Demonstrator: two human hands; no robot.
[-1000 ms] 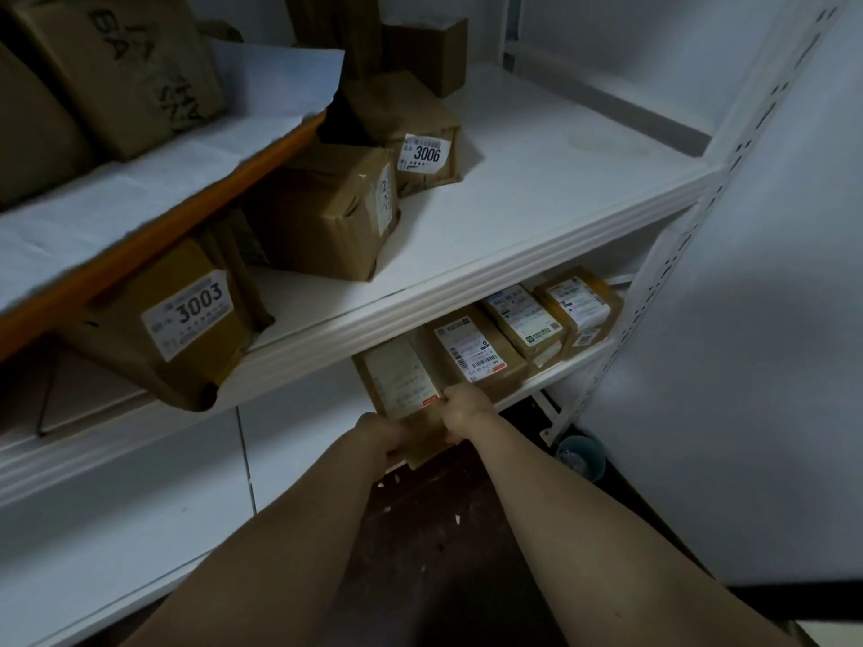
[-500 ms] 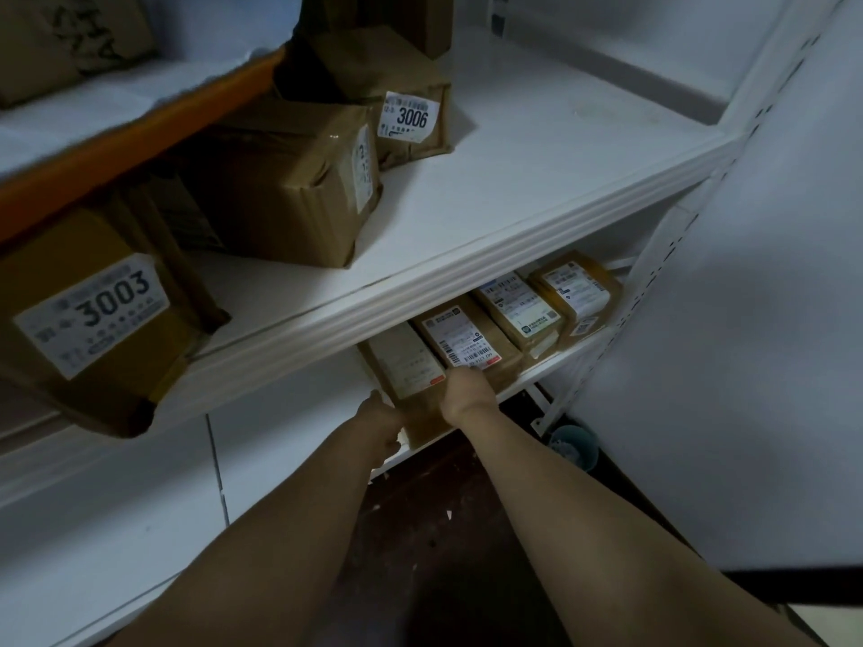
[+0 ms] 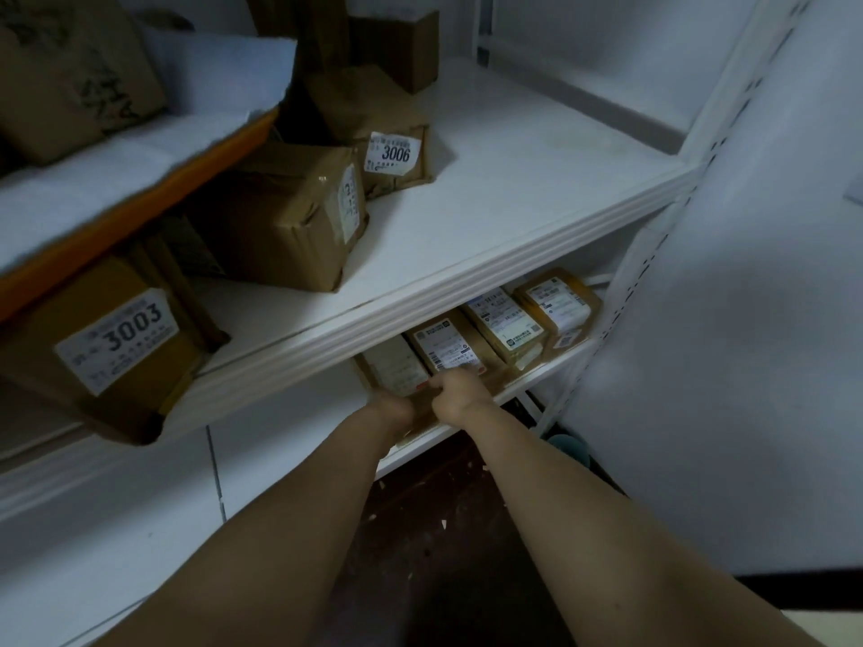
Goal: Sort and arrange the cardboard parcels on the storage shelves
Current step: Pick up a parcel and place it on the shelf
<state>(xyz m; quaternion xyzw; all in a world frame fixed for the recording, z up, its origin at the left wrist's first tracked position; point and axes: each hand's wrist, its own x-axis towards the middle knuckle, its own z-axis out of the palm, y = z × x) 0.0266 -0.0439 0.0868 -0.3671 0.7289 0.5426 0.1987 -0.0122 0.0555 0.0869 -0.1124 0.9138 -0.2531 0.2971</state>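
Working at lower shelf (image 3: 537, 382), under middle shelf (image 3: 513, 217) w/ numbered boxes (image 3: 107, 347) untouched. Joining row of three labelled parcels (image 3: 509, 329) already lying flat, labels up. Sliding fourth parcel (image 3: 397, 366) further in vs. 1 s ago: then tipping out past shelf edge, now lying nearly flat, just beside row's left end. Gripping its near edge w/ left hand (image 3: 392, 408) at left corner (fingers partly hidden), right hand (image 3: 460, 394) clenched on right corner. Judging: placement approx. done; releasing next, prob.

Teal container (image 3: 569, 446) on dark speckled floor (image 3: 420, 530), nr white wall (image 3: 747, 366) at rt; white sheet (image 3: 224, 77) top-left.
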